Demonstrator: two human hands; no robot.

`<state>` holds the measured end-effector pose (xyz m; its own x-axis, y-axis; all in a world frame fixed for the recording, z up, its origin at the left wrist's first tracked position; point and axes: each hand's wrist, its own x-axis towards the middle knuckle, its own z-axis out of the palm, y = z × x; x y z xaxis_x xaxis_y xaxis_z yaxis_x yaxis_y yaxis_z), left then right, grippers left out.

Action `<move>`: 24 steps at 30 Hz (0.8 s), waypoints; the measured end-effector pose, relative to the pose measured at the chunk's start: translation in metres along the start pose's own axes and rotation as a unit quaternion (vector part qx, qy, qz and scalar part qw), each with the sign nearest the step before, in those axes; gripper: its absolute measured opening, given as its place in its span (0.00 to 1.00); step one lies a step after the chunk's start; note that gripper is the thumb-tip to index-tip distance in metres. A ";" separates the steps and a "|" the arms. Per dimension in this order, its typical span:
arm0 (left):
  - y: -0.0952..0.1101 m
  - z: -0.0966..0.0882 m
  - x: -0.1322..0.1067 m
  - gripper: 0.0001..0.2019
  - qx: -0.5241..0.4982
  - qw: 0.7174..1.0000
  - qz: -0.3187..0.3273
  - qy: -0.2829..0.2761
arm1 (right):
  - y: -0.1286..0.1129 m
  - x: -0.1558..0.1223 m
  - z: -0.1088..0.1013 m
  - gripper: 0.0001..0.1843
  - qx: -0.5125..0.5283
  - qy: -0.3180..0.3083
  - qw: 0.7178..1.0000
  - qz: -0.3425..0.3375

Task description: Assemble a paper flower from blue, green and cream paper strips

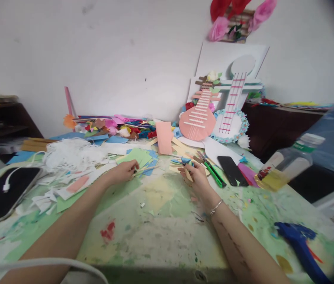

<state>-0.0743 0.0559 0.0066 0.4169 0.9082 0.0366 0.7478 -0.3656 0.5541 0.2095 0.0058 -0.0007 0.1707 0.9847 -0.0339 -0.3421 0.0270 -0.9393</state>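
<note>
My left hand (124, 172) is closed at the edge of a pile of green and blue paper pieces (136, 156). A thin pale strip (147, 170) sticks out to the right from its fingertips. My right hand (196, 175) has its fingers pinched together beside small blue and green scraps (181, 161); what lies between them is too small to make out. Just right of it lies a green utility knife (214, 173). Behind and between the hands stands a folded pink paper piece (164, 137).
Paper lutes, one pink (197, 123) and one white (229, 118), lean at the back. On the right are a black phone (230, 170), a tilted bottle (288, 161) and a blue glue gun (300, 244). A tablet (5, 193) and white shredded strips (72, 154) lie left.
</note>
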 end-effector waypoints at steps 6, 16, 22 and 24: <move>0.023 0.018 -0.003 0.05 0.067 0.977 0.056 0.195 | 0.003 -0.019 0.022 0.14 0.106 -0.084 0.990 0.024; 0.073 0.053 -0.020 0.21 -0.547 0.836 0.024 -0.016 | 0.020 -0.044 0.052 0.15 0.084 -0.075 0.994 -0.010; 0.065 0.049 -0.019 0.19 -0.574 0.817 0.023 -0.051 | 0.022 -0.044 0.052 0.17 0.052 -0.041 0.998 0.023; 0.064 0.049 -0.019 0.18 -0.600 0.795 0.025 -0.083 | 0.022 -0.044 0.052 0.16 0.048 -0.023 0.998 0.017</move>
<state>-0.0086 0.0051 0.0005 0.5670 0.8232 0.0291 -0.2627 0.1473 0.9536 0.1468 -0.0277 -0.0018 0.1155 0.9922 -0.0480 -0.4336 0.0069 -0.9011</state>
